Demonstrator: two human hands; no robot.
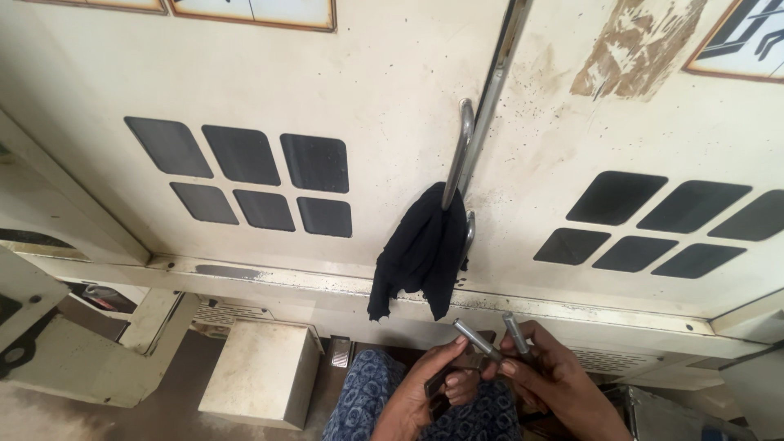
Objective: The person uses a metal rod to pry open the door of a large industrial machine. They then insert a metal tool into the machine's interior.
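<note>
At the bottom centre, my left hand (425, 392) grips a short grey metal rod (476, 339) that points up and to the left. Close beside it, my right hand (555, 380) holds a second short metal rod (516, 333), its end pointing upward. The two rods sit a little apart, almost side by side, and the fingertips of both hands nearly touch between them. Both hands are above my lap, which is covered in blue patterned cloth (359, 400).
A cream machine cabinet (384, 90) with two doors and dark vent windows (245, 175) fills the view ahead. A black rag (420, 253) hangs from a metal door handle (459, 151). A cream box (261, 371) stands on the floor at lower left.
</note>
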